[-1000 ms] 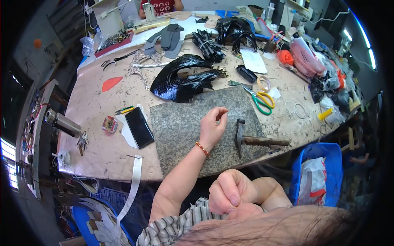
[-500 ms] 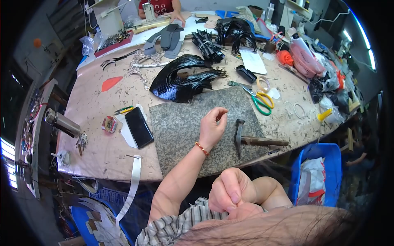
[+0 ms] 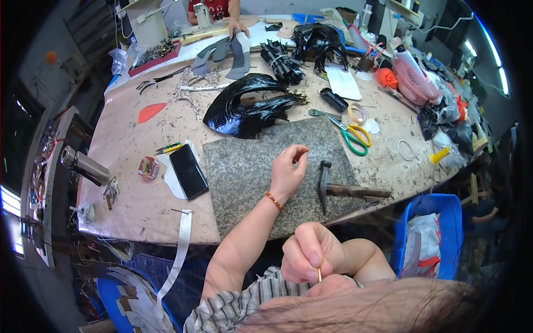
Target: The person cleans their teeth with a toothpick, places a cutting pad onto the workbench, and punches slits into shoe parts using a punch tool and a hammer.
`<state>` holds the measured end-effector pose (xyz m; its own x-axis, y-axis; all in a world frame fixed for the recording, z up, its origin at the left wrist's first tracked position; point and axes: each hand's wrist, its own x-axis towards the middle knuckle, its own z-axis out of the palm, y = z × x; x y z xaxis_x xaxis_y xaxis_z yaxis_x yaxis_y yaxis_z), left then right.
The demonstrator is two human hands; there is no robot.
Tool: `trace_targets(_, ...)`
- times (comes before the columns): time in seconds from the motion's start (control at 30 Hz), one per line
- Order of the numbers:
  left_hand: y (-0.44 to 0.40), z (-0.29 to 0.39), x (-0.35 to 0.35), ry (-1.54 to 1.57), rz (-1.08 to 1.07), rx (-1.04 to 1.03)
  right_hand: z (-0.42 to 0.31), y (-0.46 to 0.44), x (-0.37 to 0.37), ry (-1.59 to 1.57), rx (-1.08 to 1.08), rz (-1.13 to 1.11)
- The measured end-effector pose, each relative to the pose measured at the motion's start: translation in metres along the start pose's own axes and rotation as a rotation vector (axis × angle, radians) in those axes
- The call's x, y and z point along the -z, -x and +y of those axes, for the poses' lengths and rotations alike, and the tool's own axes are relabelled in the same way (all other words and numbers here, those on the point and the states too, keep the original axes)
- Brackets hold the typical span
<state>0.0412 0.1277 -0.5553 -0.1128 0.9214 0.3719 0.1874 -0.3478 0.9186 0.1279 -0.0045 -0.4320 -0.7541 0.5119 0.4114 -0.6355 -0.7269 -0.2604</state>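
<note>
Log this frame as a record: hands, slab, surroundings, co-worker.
left hand: over slab, loosely curled, nothing visible in it
wrist: beaded bracelet on the left
right hand: near the face, pinching a thin stick
on slab: hammer, handle pointing right
left of slab: phone
right of slab: scissors, green and yellow handles
slab's far edge: glossy black piece
co-worker: hand at grey pieces
</note>
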Motion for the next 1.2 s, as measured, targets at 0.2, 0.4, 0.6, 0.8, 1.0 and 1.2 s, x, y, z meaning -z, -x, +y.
trace_targets(0.2, -0.0002, -0.0003, -0.0002, -0.007, -0.004, 0.010, -0.0018, -0.0033, 0.0031, 0.080, -0.027, 0.174)
trace_targets(0.4, 0.0003, -0.0013, -0.0004, -0.011, -0.002, 0.005, -0.0029, -0.0024, 0.0015, 0.113, -0.060, 0.196)
trace_targets(0.6, -0.0003, 0.0002, 0.0002, -0.009, -0.004, 0.006, -0.0037, 0.0006, 0.0004, 0.172, 0.026, 0.071)
trace_targets(0.8, -0.0011, -0.0014, 0.0006, -0.010, -0.008, 0.008, -0.0030, 0.0040, 0.0010, 0.169, 0.002, 0.042)
trace_targets(1.0, -0.0009, -0.0020, 0.0007, -0.005, -0.002, 0.001, -0.0037, 0.0059, 0.0030, 0.213, 0.017, 0.040)
trace_targets(1.2, -0.0014, 0.0004, 0.0009, -0.010, -0.005, 0.003, -0.0063, 0.0043, 0.0021, 0.219, 0.028, 0.015)
